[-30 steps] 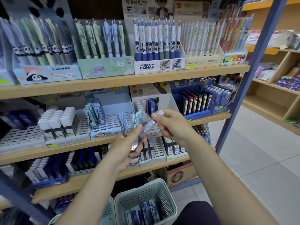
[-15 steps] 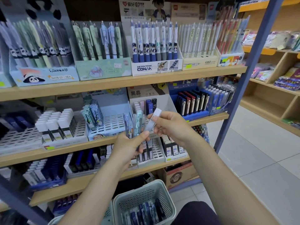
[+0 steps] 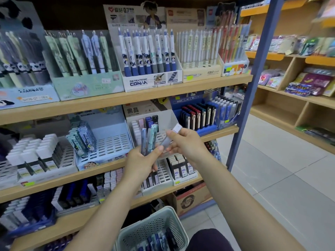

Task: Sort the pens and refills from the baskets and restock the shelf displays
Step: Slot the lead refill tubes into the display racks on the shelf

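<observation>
My left hand (image 3: 143, 161) grips upright refills (image 3: 149, 140); my right hand (image 3: 184, 144) pinches a case (image 3: 169, 138), its white cap toward one o'clock, now raised slightly above the basket (image 3: 150, 230).

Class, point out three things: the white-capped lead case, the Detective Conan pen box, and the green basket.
White-capped lead case (image 3: 176, 128), head view, on its white cap.
Detective Conan pen box (image 3: 138, 82), head view, on its printed front.
Green basket (image 3: 145, 224), head view, on its perforated wall.

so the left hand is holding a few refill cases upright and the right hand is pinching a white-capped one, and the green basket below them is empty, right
Not quite: the green basket is not empty. The head view shows dark and blue refill cases lying in it. The rest holds: the left hand grips a few refill cases upright, and the right hand pinches the white-capped case.
</observation>
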`<state>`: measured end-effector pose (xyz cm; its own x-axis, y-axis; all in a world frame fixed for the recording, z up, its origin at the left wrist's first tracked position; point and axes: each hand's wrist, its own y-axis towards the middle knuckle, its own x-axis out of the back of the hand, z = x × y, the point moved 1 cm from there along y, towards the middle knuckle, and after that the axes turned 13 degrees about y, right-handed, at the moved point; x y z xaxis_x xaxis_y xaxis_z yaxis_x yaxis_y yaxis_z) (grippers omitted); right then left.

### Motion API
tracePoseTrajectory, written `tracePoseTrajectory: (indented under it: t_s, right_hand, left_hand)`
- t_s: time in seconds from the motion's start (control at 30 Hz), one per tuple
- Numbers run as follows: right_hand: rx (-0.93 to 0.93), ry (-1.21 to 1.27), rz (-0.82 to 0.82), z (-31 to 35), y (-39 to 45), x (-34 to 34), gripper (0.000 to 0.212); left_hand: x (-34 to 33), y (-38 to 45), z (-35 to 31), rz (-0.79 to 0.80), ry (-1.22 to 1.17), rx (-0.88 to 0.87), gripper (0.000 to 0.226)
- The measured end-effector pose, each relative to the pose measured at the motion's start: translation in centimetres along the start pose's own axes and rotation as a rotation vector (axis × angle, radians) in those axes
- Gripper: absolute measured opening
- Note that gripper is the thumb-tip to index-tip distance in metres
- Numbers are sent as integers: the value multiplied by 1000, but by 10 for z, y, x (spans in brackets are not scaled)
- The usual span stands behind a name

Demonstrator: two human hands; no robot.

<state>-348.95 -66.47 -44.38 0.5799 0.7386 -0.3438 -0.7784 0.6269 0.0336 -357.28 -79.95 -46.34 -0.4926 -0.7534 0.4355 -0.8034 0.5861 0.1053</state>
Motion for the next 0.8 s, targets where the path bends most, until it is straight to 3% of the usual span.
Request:
tracePoseTrajectory:
  t_s: [0.17, 0.27, 0.33, 0.47, 0.6, 0.8]
  right_hand:
    - [34, -108, -37, 5, 19, 19, 17]
    - [101, -258, -75, 6, 36, 20, 18]
    - [139, -351, -101, 3, 49, 18, 8]
    - [274, -525, -195, -7, 73, 17, 35]
    - [358, -555, -209, -12, 89, 12, 33]
    - [411, -566, -211, -23, 106, 2, 51]
  left_hand:
    - [9, 7, 8, 10, -10, 57, 30]
    - [10, 11, 12, 30, -26, 67, 30]
    - [5, 13, 14, 62, -46, 68, 28]
    - [2, 15, 18, 71, -107, 85, 27]
    - [7, 17, 23, 71, -152, 94, 31]
    - [18, 22, 26, 75, -159, 104, 38]
